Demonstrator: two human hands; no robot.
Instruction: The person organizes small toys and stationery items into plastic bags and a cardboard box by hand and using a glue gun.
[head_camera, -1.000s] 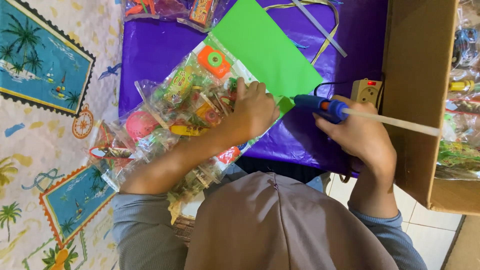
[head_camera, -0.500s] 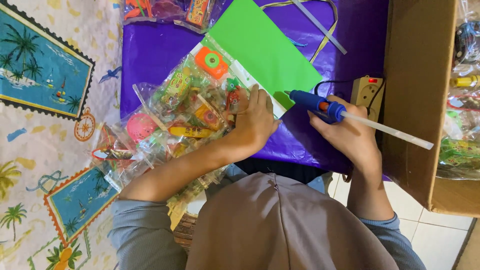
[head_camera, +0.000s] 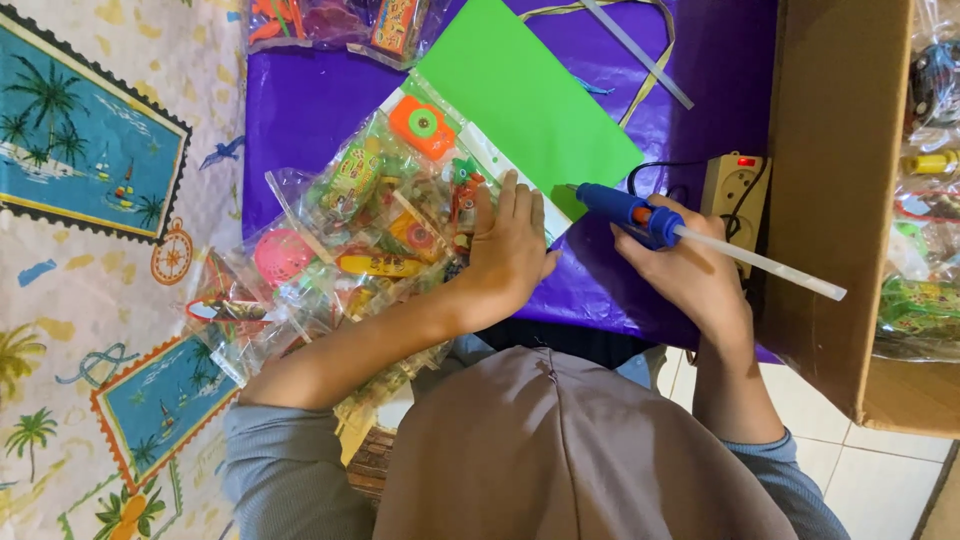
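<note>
Seen from above, nearest the person, the right hand (head_camera: 690, 275) is clenched around a blue glue gun (head_camera: 628, 212), well apart from the left hand (head_camera: 510, 250), which lies flat with fingers spread on clear toy packets (head_camera: 380, 230). The gun's long axis slants, nozzle pointing up-left at the green card (head_camera: 530, 100), glue stick trailing down-right. Its hot tip might melt the plastic or burn nearby fingers.

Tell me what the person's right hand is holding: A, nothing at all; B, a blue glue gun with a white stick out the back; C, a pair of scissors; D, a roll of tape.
B: the right hand grips a blue glue gun, nozzle toward the green sheet, while the left hand presses flat on the clear toy packets.
</note>
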